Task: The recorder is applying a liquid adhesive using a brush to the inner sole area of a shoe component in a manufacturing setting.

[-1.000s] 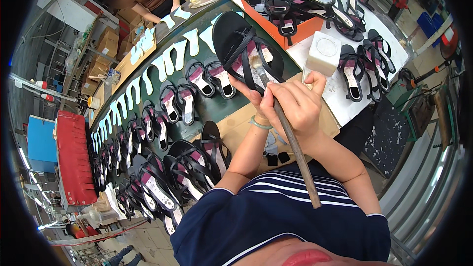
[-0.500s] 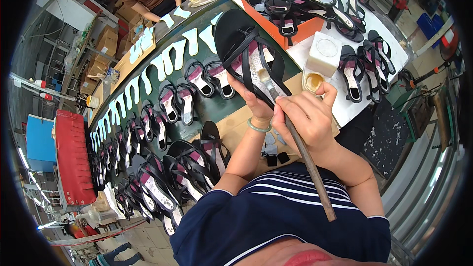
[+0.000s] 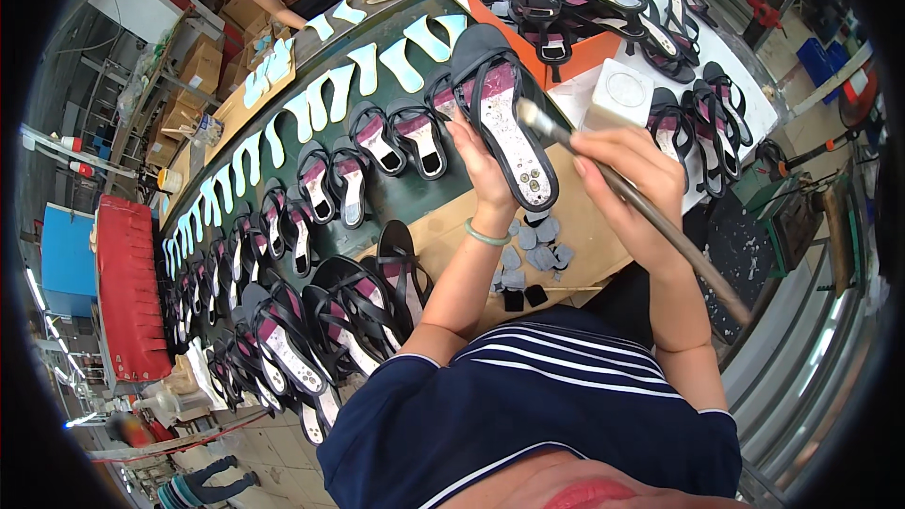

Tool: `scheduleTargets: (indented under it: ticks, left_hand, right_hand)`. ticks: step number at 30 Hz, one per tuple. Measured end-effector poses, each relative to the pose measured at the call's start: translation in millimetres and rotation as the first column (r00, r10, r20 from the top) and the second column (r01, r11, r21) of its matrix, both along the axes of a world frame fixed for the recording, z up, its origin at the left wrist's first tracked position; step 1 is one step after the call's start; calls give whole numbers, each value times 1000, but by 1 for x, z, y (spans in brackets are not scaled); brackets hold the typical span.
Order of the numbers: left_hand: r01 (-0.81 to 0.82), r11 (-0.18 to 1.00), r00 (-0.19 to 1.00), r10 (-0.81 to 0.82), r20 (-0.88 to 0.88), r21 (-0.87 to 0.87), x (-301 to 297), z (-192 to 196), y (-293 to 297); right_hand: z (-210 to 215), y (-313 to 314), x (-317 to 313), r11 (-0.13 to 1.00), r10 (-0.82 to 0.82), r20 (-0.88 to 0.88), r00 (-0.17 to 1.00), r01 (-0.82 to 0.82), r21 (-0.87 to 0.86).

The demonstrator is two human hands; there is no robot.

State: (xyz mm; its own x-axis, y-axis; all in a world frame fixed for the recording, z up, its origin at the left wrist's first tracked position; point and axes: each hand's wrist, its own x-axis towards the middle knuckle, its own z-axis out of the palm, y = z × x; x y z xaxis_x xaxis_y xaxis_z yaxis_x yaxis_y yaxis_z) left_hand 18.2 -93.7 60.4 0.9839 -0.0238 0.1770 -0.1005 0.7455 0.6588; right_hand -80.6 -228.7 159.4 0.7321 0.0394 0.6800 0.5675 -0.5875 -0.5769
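Black strappy sandal [image 3: 500, 113] sits sole-up in the left hand [image 3: 481, 165], fingers wrapped under its edge, raised above the green belt [image 3: 377, 198]. The right hand [image 3: 627, 174] is closed round a long brush [image 3: 650, 217], its bristle tip touching the pale insole near the middle. By my reading, gluing of this sandal is midway. Several sandals [image 3: 311, 320] lie piled at the near left, a row more waits on the belt, and a white pot [image 3: 617, 94] stands just beyond the brush

Sandal [image 3: 504, 123] between hands, rows of sandals [image 3: 283, 254] left, tub [image 3: 617, 94] right.
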Motion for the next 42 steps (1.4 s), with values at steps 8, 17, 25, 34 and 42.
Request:
scheduleTargets:
  ticks: [8,17,25,34,42]
  left_hand:
    - [7,999,1000,-7,-15,-42,-4,9,-6]
    - [-15,999,999,16,37,-29,-5,9,-7]
    - [105,994,992,-107,66,37,-7,4,4]
    - [191,981,981,-191,-38,15,2,2,12]
    - [315,947,949,-314,-26,59,5,0,14]
  right_hand:
    - [-41,17,38,991,-126,192,973,131,-12]
    - [-44,6,47,990,-139,139,980,142,-11]
    - [-33,-11,47,975,56,-105,993,-31,220]
    - [-23,-46,65,927,299,-350,888,-184,327]
    - [-2,-62,87,916,390,-404,828,-305,259]
